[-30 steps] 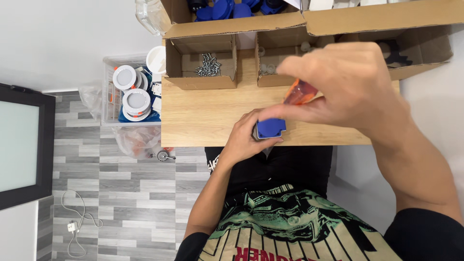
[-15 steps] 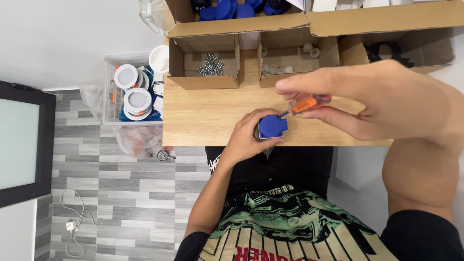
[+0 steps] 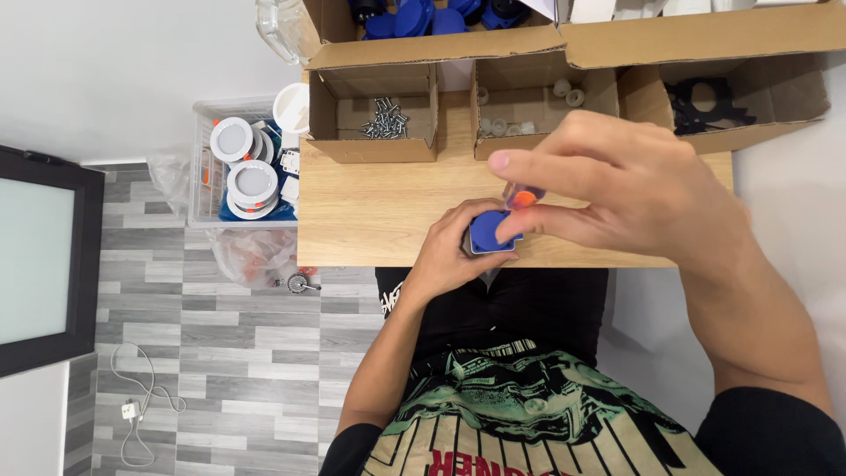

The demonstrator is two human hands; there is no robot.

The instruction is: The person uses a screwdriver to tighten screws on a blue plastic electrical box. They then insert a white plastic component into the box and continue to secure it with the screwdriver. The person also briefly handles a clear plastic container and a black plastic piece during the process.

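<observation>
At the near edge of the table (image 3: pixel 379 220), the left hand (image 3: pixel 445 256) wraps its fingers closely around a small blue part (image 3: pixel 489 232), holding it from the left. Just right, an orange-handled screwdriver (image 3: pixel 523 197) stands over the part, its long axis running almost straight toward the camera. The right hand (image 3: pixel 634 189) pinches the handle between narrowed fingers (image 3: pixel 538 163).

Hands (image 3: pixel 617 189) on blue part (image 3: pixel 490 233)
</observation>
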